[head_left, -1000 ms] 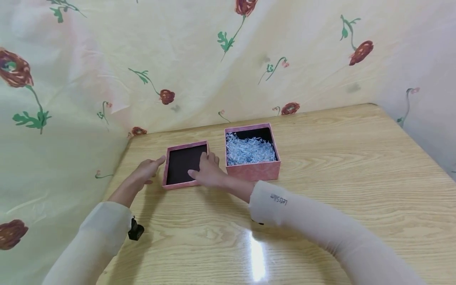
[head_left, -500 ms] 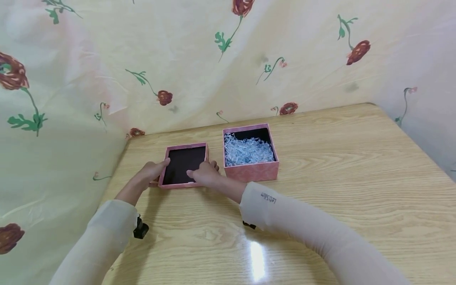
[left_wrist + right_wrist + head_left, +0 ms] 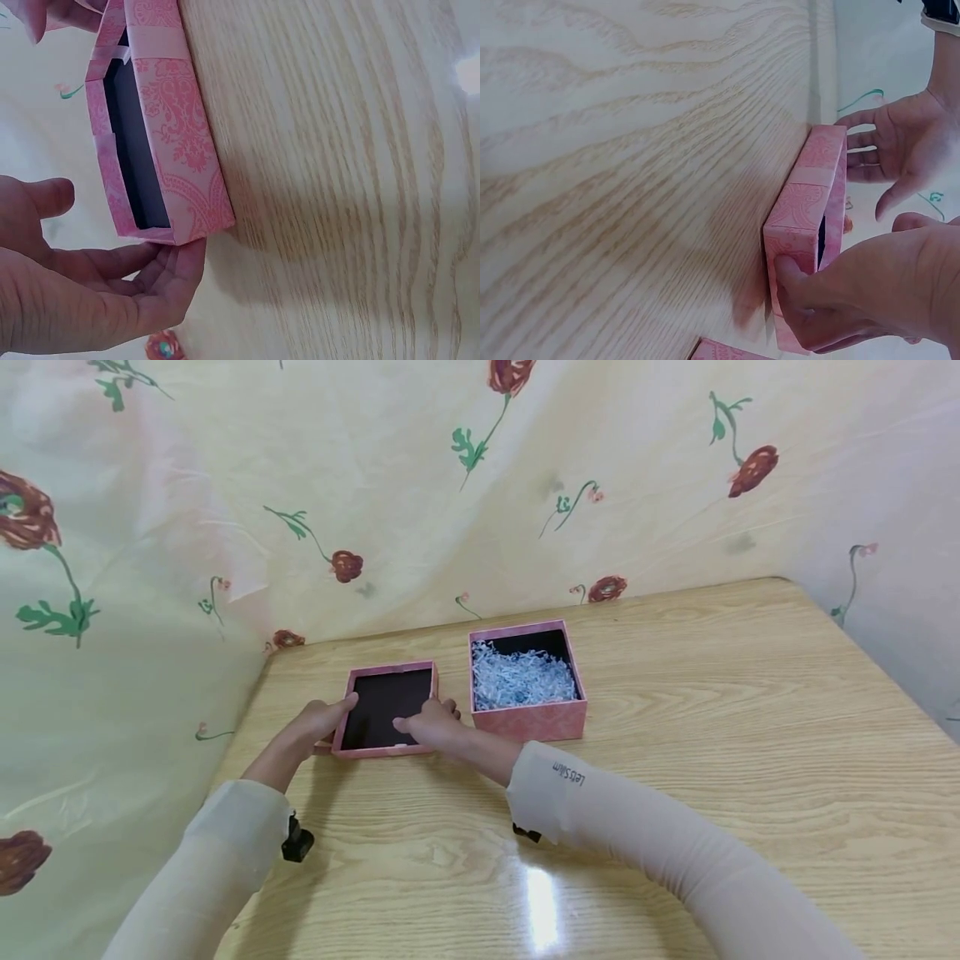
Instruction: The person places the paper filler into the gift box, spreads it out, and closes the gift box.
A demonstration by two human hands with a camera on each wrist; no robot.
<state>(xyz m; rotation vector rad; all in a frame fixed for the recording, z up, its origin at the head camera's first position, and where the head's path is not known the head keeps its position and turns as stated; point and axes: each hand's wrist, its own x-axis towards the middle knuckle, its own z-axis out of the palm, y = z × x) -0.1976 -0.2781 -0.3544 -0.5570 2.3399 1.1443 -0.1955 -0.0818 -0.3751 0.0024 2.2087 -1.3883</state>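
Note:
A shallow pink patterned box lid (image 3: 386, 706) lies inner side up on the table, its inside black. A pale ribbon (image 3: 157, 43) crosses its wall. At its left side is my left hand (image 3: 322, 718); in the left wrist view its fingertips touch the lid's outer corner, while the thumb stands apart. My right hand (image 3: 435, 724) touches the opposite outer side with bent fingers (image 3: 791, 277), and its thumb hovers over the black inside. Right of the lid stands a deeper pink box (image 3: 532, 724) holding blue shredded paper (image 3: 521, 681).
The wood-grain table (image 3: 675, 710) reaches far to the right. Behind and to the left hangs a floral-patterned cloth (image 3: 420, 485). A narrow gap, partly filled by my right fingers, separates lid and box.
My left hand has moved right and come to touch the lid's left side. The right hand has come against the lid's right side. The lid has shifted slightly left at its front.

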